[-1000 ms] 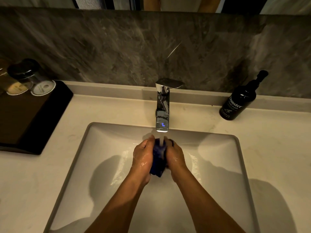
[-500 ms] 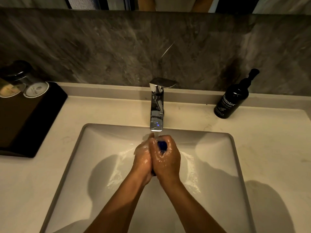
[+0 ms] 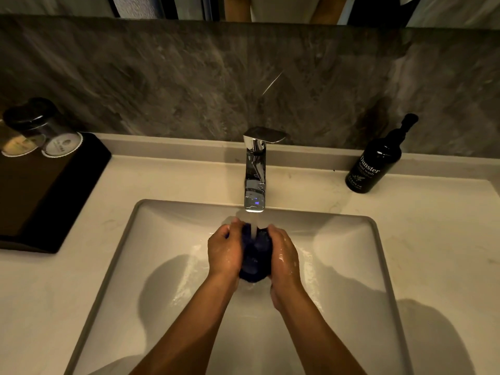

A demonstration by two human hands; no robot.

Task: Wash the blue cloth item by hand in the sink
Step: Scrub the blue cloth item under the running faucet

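Counter (image 3: 422, 239), pale stone, filled the lower frame below a dark marbled wall. Sink (image 3: 378, 266), a rectangular white basin, was set into it at lower centre; wet streaks ran across the basin floor either side of the hands.

Tray (image 3: 54, 201), black, lay on the counter at left. Two glasses (image 3: 54, 136) stood upside down at its far end, in the upper left of the frame, each with a paper cap on the mouth; nothing could be made out inside them.

Tap (image 3: 255, 174), chrome, stood at centre behind the sink; water fell from the spout straight onto the cloth.

Bottle (image 3: 373, 163), black pump type labelled "Dunster hand wash", stood upright on the counter at right, near the wall. Fill level could not be read through the dark body.

Left hand (image 3: 224, 253) and right hand (image 3: 285, 257) were over the middle of the basin, both wet, palms facing each other, fingers curled inward and pressing the cloth between them.

Cloth (image 3: 255, 255), dark blue, was bunched into a compact wad between the palms, directly under the stream and above the basin floor. Long axis ran top to bottom in the frame, far end toward the tap, near end bulging out below the heels of the hands.
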